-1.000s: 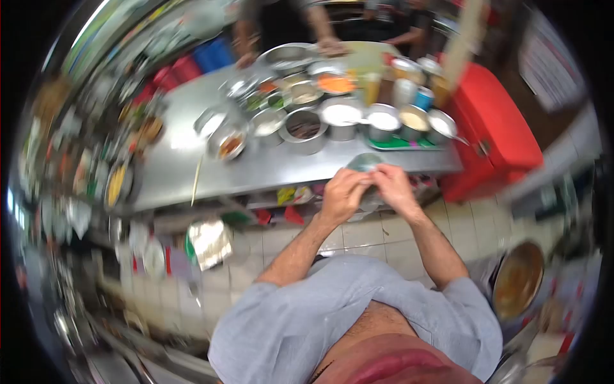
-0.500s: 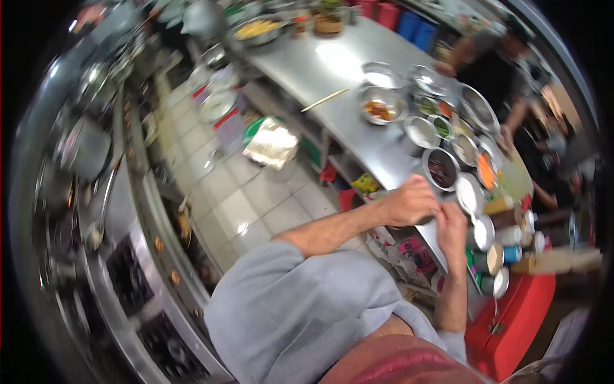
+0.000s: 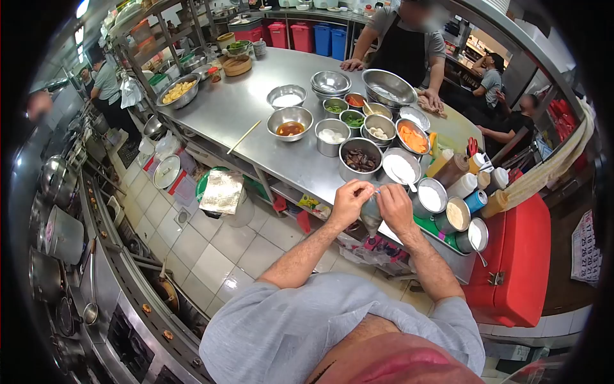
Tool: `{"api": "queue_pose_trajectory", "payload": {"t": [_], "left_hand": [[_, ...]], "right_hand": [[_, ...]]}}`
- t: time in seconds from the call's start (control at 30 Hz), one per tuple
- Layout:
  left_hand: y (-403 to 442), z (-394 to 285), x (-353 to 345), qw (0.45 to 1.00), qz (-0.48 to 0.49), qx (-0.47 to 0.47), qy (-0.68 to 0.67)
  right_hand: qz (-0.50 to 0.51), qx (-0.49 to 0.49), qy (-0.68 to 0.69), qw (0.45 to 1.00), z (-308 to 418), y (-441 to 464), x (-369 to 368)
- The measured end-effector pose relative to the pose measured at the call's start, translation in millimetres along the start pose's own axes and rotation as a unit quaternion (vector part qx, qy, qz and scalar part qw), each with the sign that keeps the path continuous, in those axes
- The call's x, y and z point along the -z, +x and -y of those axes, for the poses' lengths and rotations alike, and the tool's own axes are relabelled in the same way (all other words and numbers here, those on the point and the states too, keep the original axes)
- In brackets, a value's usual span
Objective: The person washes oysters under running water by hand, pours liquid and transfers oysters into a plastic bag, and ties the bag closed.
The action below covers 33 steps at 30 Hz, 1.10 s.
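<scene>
My left hand (image 3: 352, 202) and my right hand (image 3: 395, 208) are side by side at the table's near edge. Both are closed, fingertips pinching the top of a clear plastic bag (image 3: 371, 221) that hangs between them. The bag's contents are hard to make out. Just beyond my hands stand a steel pot of dark mushroom-like pieces (image 3: 360, 160) and a bowl of white powder (image 3: 401, 168). To the right of my right hand is another pot of white powder (image 3: 431, 196).
Bowls of cut vegetables, a bowl of brown sauce (image 3: 290, 128) and a pair of chopsticks (image 3: 244, 137) lie on the steel table (image 3: 268, 77). Squeeze bottles (image 3: 462, 185) and a red cooler box (image 3: 511, 249) are at right. A co-worker (image 3: 406, 48) stands opposite. Stoves line the left.
The view has turned and sharpened, so the table and co-worker appear farther left. My hands, close together and blurred before, are now slightly apart, with the bag visible between them.
</scene>
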<state>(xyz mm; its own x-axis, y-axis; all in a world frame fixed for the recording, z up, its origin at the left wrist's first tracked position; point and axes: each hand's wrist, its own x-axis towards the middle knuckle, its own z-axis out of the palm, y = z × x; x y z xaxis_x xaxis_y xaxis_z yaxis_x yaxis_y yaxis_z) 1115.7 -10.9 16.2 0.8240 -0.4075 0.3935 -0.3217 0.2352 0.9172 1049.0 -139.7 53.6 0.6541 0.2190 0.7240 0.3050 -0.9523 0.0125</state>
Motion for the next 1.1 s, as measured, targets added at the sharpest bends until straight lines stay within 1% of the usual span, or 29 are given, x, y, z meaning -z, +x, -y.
{"api": "queue_pose_trajectory", "payload": {"t": [0.03,0.07,0.13,0.17,0.23,0.27,0.33,0.37,0.43,0.5,0.57,0.6,0.63,0.67,0.7,0.73,0.77,0.8,0.83,0.87,0.9,0.93,0.97,1.03,1.07,1.1], "left_hand": [[1.3,6.7,-2.5,0.999,0.005,0.044,-0.020],[3.0,13.2,-4.6,0.999,0.007,0.043,-0.020],[6.1,26.6,-7.3,0.995,0.030,0.085,-0.039],[7.8,34.7,-7.3,0.995,0.033,0.086,-0.038],[13.0,40.7,-7.5,0.984,0.094,0.146,-0.036],[13.7,38.5,-7.8,0.984,0.097,0.145,-0.037],[11.7,33.8,-6.5,0.986,0.122,0.096,0.065],[11.2,32.9,-5.4,0.986,0.123,0.095,0.066],[12.7,28.8,-3.6,0.983,0.145,0.050,0.098],[16.6,24.3,-1.2,0.985,0.154,0.041,0.073],[28.0,0.1,6.1,0.964,0.231,0.012,0.133],[35.2,2.0,9.1,0.963,0.236,0.012,0.132],[42.8,5.8,10.9,0.961,0.274,0.040,0.018],[48.7,5.1,11.8,0.944,0.308,0.071,-0.097],[55.9,4.8,11.8,0.929,0.332,0.090,-0.137],[61.5,3.5,10.5,0.923,0.347,0.091,-0.141],[67.6,0.1,7.8,0.916,0.364,0.089,-0.145],[72.7,-3.5,5.5,0.906,0.386,0.091,-0.148],[74.6,-5.1,0.5,0.888,0.396,0.120,-0.202],[74.9,-6.9,-4.5,0.878,0.399,0.140,-0.225],[75.6,-10.4,-7.3,0.868,0.402,0.160,-0.245],[80.9,-8.0,-11.1,0.865,0.409,0.155,-0.244],[81.4,1.0,-14.7,0.863,0.423,0.147,-0.235],[82.8,22.9,-22.0,0.857,0.443,0.138,-0.225],[82.8,36.0,-26.7,0.881,0.419,0.106,-0.190],[80.9,49.9,-30.5,0.903,0.394,0.076,-0.155]], "right_hand": [[-0.002,-0.001,-0.001,1.000,-3.3,-4.2,-2.6],[0.004,0.006,0.002,1.000,-6.3,-8.3,-5.1],[0.010,0.010,0.002,1.000,-12.2,-16.7,-9.4],[0.028,0.006,0.015,0.999,-14.9,-20.8,-11.7],[0.044,0.000,0.025,0.999,-20.4,-27.2,-16.7],[0.035,0.004,0.042,0.999,-23.0,-29.2,-19.3],[0.028,0.007,0.060,0.998,-25.3,-34.7,-21.1],[0.033,0.005,0.078,0.996,-25.6,-36.0,-20.7],[0.035,0.005,0.094,0.995,-27.7,-34.1,-20.5],[0.023,0.003,0.121,0.992,-27.1,-34.9,-17.3],[0.015,-0.001,0.134,0.991,-28.0,-32.3,-11.8],[0.008,-0.001,0.149,0.989,-28.4,-29.9,-8.4],[0.007,-0.007,0.146,0.989,-28.1,-26.3,-3.6],[0.013,-0.020,0.162,0.986,-26.6,-22.2,1.5],[0.018,-0.035,0.180,0.983,-25.4,-19.7,5.3],[0.039,-0.063,0.193,0.978,-27.1,-20.1,8.6],[0.026,-0.120,0.232,0.965,-24.7,-18.8,9.6],[0.045,-0.129,0.235,0.962,-24.6,-15.1,14.6],[0.064,-0.138,0.239,0.959,-22.8,-12.8,20.9],[0.063,-0.145,0.234,0.959,-20.8,-13.9,23.5],[0.087,-0.146,0.251,0.953,-18.4,-13.3,24.6],[0.108,-0.143,0.265,0.948,-20.7,-10.2,26.1],[0.103,-0.147,0.261,0.948,-20.4,-12.7,28.2],[0.124,-0.186,0.244,0.944,-19.9,-20.1,29.6],[0.093,-0.209,0.223,0.948,-18.8,-26.1,23.8],[0.091,-0.217,0.221,0.947,-18.8,-31.7,21.4]]}}
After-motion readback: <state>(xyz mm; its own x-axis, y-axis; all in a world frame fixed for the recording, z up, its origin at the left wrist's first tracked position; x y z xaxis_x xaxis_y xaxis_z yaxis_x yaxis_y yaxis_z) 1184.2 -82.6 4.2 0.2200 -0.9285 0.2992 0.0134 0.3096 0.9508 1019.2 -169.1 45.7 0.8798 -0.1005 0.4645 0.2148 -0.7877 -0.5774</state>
